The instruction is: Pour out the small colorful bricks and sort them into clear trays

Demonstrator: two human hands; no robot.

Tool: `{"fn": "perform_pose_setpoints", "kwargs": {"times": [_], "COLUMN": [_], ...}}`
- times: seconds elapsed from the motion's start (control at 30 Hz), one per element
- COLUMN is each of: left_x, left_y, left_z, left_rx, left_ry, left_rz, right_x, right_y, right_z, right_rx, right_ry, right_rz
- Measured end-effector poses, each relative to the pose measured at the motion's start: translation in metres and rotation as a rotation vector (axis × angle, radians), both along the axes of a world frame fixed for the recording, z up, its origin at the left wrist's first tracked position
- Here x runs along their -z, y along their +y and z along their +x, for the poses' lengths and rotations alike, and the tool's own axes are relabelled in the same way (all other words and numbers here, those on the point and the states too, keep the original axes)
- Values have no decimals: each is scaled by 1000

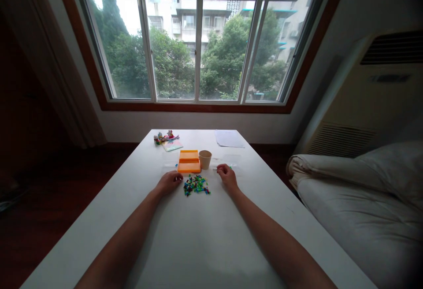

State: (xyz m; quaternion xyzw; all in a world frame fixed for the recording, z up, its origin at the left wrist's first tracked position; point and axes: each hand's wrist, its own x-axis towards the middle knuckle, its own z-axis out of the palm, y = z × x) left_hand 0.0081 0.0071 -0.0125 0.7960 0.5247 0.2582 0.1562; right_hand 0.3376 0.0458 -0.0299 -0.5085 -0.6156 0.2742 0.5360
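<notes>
A loose pile of small green, blue and dark red pieces (pixel 196 185) lies on the white table (pixel 201 240). Just left of the pile rests my left hand (pixel 169 182), its fingers curled together; anything in them is too small to see. My right hand (pixel 227 177) is at the near edge of a clear tray (pixel 235 160), thumb and fingers pinched, and what they hold cannot be made out. Beyond the pile sit an orange two-part box (pixel 189 166) and a tan cup (pixel 205 160). Another clear tray (pixel 168 164) with a blue piece is left of the box.
Small colourful figures (pixel 164 138) and a pale card (pixel 172 146) lie at the table's far left. White paper sheets (pixel 229 138) are at the far right. A light sofa (pixel 360 201) flanks the table's right side, and a window (pixel 198 46) is ahead.
</notes>
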Motion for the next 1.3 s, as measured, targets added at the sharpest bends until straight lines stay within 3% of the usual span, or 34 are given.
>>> {"fn": "perform_pose_setpoints", "kwargs": {"times": [0.23,0.37,0.57,0.77,1.03,1.3], "left_x": [1,0,-2,0,4,5], "left_y": [-2,-3,-4,-1,0,3], "left_z": [-1,-3,-2,-2,-4,-2], "left_rx": [-16,-12,-40,-75,-33,-107], "left_ry": [15,14,27,27,1,-191], "left_rz": [29,37,41,36,64,56], "right_x": [7,8,3,3,12,5], "right_y": [10,16,11,7,4,-4], "right_z": [9,8,8,9,0,-3], "right_rx": [16,-70,-182,-195,-200,-200], "right_ry": [185,326,340,263,-6,-167], "right_rz": [2,-32,-105,-123,-55,-25]}}
